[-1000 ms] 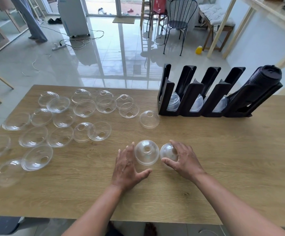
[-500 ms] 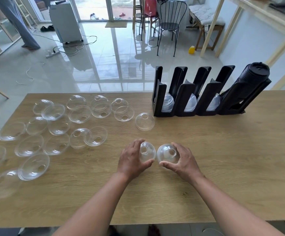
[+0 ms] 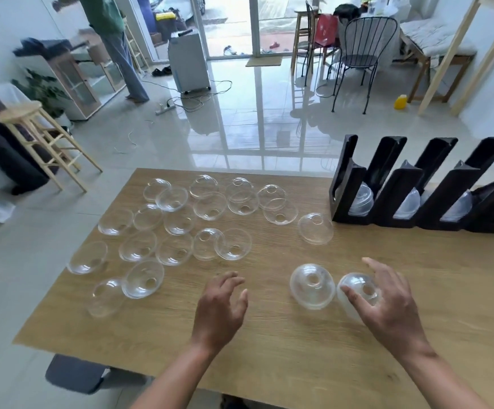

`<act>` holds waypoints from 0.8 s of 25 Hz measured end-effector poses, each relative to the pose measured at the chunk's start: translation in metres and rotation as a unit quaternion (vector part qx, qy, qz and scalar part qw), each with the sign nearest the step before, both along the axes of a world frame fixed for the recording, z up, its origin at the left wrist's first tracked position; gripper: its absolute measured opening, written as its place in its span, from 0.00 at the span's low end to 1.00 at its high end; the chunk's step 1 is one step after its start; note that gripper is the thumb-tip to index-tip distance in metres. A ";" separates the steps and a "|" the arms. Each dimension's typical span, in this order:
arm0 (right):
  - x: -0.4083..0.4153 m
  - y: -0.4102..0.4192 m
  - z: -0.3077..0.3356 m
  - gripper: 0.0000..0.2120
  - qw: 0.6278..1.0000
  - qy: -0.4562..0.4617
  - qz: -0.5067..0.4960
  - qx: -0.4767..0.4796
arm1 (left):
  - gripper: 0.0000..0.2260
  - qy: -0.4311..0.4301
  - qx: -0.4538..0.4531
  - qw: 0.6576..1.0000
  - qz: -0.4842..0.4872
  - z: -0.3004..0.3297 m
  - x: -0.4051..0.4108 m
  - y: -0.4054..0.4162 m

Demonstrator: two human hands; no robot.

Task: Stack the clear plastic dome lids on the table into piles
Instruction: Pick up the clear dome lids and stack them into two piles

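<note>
Two clear dome lids stand side by side near the front of the wooden table (image 3: 299, 364). The left dome lid (image 3: 312, 286) sits free, hole up. My right hand (image 3: 387, 305) holds the right dome lid (image 3: 355, 286), thumb on its near side and fingers spread over its far side. My left hand (image 3: 222, 305) hovers over bare wood to the left of both, fingers loosely curled and holding nothing. One more dome lid (image 3: 315, 228) stands alone behind them. Several loose lids (image 3: 178, 225) are scattered over the table's left half, many upside down.
A black slotted lid rack (image 3: 411, 196) stands at the back right with clear lids in its slots. Beyond the table are a wooden stool (image 3: 42, 140), a black wire chair (image 3: 363, 54) and a standing person (image 3: 116, 45). A dark seat (image 3: 74, 374) shows under the table's front left.
My left hand has let go of the left dome lid and moved away to the left. The view has swung left and up. My right hand stays on the right lid.
</note>
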State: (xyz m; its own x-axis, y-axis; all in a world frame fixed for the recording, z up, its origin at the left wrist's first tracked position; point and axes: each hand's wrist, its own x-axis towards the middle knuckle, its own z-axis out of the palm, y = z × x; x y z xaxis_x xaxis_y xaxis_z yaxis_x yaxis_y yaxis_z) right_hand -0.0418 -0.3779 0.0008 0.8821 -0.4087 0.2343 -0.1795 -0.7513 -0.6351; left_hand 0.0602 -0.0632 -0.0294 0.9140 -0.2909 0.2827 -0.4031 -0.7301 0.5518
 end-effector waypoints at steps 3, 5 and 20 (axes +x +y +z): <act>0.033 0.047 0.013 0.20 0.997 -0.054 0.057 -0.027 | 0.09 -0.058 0.022 0.994 0.090 0.003 0.007 0.065; 0.064 0.089 0.014 0.17 0.990 -0.056 0.118 -0.060 | 0.10 -0.103 0.051 0.986 0.119 0.006 0.016 0.100; 0.143 0.196 -0.007 0.05 0.971 0.082 0.179 0.134 | 0.02 0.172 -0.078 0.980 0.064 0.025 0.038 0.170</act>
State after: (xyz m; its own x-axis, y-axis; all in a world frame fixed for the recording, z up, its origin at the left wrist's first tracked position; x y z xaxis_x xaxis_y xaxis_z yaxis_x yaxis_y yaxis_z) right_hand 0.1015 -0.1823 -0.0058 0.9953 -0.0966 0.0059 -0.0531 -0.5965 -0.8008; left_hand 0.0979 0.1069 -0.0045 0.9892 -0.1454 -0.0157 -0.0849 -0.6584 0.7479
